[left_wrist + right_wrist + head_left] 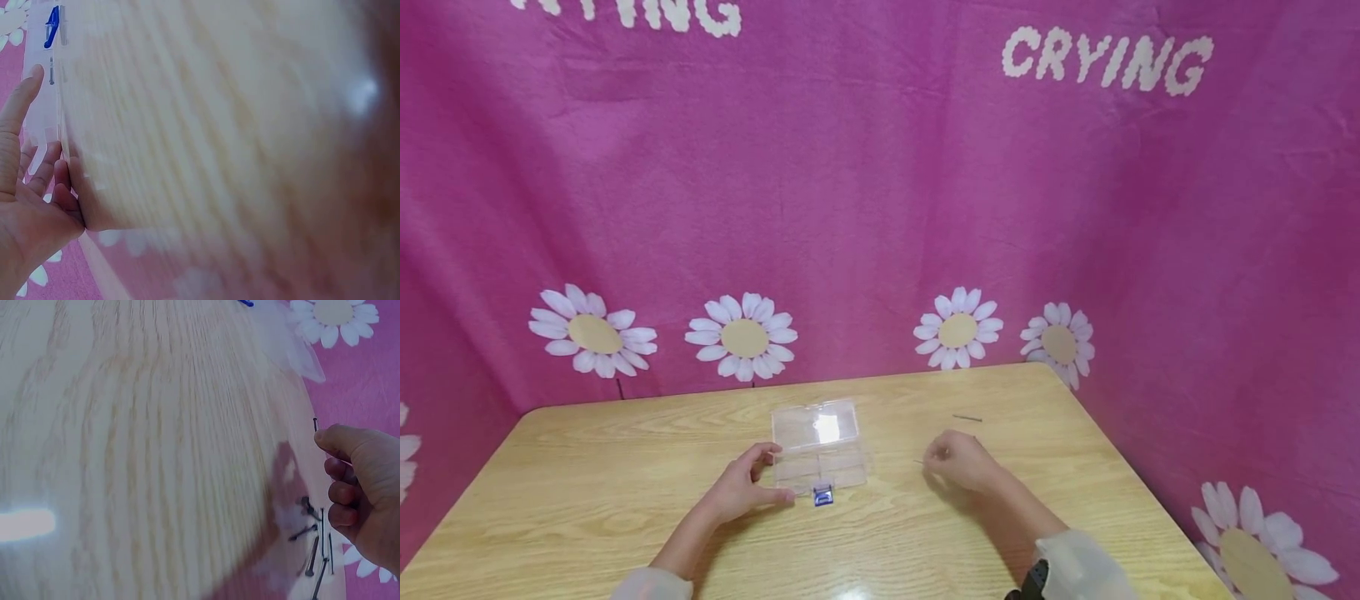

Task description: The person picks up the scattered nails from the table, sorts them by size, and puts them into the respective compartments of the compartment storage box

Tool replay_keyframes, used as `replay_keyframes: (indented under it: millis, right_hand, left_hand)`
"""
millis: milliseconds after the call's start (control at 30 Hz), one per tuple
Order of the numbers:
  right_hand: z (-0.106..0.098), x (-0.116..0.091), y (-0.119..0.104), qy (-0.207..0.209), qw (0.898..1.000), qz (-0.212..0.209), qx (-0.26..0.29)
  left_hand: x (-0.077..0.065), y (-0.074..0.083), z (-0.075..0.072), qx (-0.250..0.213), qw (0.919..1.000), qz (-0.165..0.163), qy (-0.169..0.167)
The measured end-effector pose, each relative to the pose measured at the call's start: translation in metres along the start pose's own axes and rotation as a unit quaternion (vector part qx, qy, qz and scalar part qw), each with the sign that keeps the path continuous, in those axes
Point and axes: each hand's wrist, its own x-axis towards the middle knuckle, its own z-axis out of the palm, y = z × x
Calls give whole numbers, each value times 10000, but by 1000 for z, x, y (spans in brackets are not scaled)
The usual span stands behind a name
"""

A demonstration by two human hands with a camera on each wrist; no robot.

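Observation:
A clear plastic compartment box (842, 477) sits on the wooden table with its lid (797, 429) raised at the back and a blue latch (823, 497) at the front. My left hand (741, 492) holds the box by its left side, thumb at the front corner and fingers farther back. Through the box wall in the left wrist view, a small metal piece (51, 70) shows near the thumb. To the right of the box, my right hand (961, 461) pinches a thin nail (315, 422) between thumb and index finger, its head sticking out.
Several loose dark nails (312, 556) lie on the table below the right hand in the right wrist view; one nail (967, 418) shows beyond that hand in the head view. A purple flowered cloth (850, 208) hangs behind the table (587, 500).

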Motion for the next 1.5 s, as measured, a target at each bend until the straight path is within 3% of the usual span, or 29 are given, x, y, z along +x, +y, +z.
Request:
replay_keyframes:
  millis: [133, 333, 767, 1133, 1500]
  right_hand:
    - [2, 4, -10, -112, 9999, 53, -21]
    - [7, 12, -21, -283, 9992, -276, 24]
    - [18, 22, -41, -460, 9983, -336, 105]
    - [25, 27, -49, -537, 9974, -442, -173]
    - [36, 29, -66, -695, 9967, -370, 209]
  left_hand:
    - [0, 1, 0, 32, 10000, 91, -2]
    - [0, 1, 0, 46, 10000, 33, 34]
    - [-1, 1, -1, -110, 9999, 81, -36]
    - [-1, 3, 1, -95, 9999, 57, -29]
    - [-1, 2, 0, -80, 10000, 37, 26]
